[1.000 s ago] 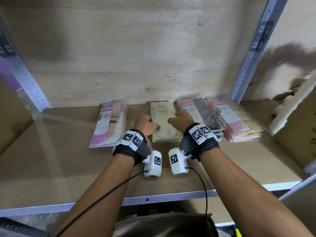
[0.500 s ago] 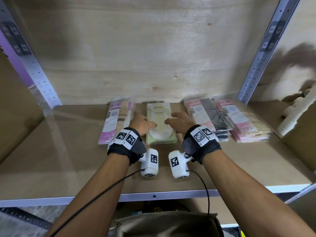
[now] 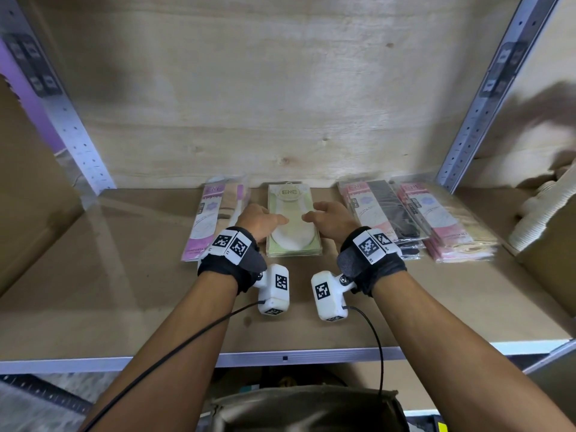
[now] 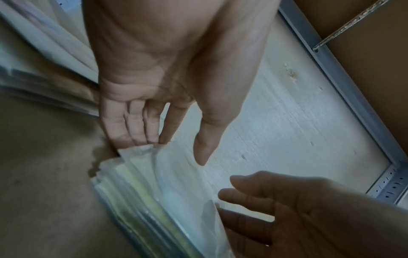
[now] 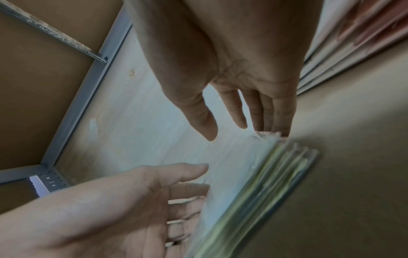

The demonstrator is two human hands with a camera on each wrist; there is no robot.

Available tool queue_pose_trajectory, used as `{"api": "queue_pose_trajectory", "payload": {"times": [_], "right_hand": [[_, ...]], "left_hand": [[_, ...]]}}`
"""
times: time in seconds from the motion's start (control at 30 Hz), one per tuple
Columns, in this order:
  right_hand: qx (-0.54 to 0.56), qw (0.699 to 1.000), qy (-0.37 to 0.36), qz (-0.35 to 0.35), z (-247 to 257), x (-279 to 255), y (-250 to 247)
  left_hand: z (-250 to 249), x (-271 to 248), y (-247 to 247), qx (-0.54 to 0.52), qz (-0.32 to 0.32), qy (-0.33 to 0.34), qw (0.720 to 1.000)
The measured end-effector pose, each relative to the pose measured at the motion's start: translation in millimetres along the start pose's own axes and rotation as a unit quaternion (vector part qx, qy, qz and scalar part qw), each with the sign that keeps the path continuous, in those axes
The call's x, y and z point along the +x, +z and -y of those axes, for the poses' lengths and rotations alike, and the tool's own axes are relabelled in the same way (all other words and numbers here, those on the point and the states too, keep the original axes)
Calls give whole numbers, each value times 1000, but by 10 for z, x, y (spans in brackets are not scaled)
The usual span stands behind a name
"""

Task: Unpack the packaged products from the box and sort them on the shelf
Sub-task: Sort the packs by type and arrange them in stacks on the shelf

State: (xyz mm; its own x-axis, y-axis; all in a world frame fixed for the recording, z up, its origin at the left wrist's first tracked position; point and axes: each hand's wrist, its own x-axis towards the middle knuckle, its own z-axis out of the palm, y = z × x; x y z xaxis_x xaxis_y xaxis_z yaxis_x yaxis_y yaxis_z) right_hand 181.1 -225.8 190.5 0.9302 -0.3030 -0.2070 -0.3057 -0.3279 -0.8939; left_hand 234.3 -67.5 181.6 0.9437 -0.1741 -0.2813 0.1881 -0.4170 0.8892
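Both hands have eased apart and drawn slightly back since the earlier frame, where they sat closer over the green stack [image 3: 293, 227]. Now the left hand [image 3: 258, 220] and the right hand [image 3: 331, 217] flank that stack, fingers straight and relaxed. In the wrist views the left fingertips [image 4: 141, 137] touch one long edge of the packets and the right fingertips [image 5: 271, 127] touch the other, thumbs lifted clear; neither hand pinches anything. The stack lies on the shelf [image 3: 124, 291] near the back wall, between the purple packets [image 3: 207, 226] on the left and the pink and black packets [image 3: 386, 216] on the right, apart from both.

The risk, as I judge it, lies in the slippery plastic sleeves: a lopsided nudge could fan the stack or slide its top packets toward a neighbouring pile, mixing the sorts.

Readable writing: "ENE" on the round tag atop the green stack, and seemingly the same on the purple header. Smaller print is too blurred.
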Motion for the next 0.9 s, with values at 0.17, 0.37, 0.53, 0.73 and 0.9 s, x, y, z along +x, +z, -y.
{"api": "queue_pose_trajectory", "payload": {"times": [0.17,0.37,0.53,0.73,0.9], "right_hand": [[9,1000,-25,14,-30,-83,-102],[57,991,-120,-33,47,-303,-568],[30,977,-146,-155,-10,-419,-1215],[-50,977,-97,-182,-256,-436,-1585],[-90,981,-63,-160,-374,-352,-1651]], "left_hand": [[-64,-124,5,86,-20,10,996],[-325,-367,11,209,-107,111,966],[-515,-499,224,199,-93,155,963],[-716,-541,744,107,20,107,988],[-767,-462,1152,49,91,-1,995]]}}
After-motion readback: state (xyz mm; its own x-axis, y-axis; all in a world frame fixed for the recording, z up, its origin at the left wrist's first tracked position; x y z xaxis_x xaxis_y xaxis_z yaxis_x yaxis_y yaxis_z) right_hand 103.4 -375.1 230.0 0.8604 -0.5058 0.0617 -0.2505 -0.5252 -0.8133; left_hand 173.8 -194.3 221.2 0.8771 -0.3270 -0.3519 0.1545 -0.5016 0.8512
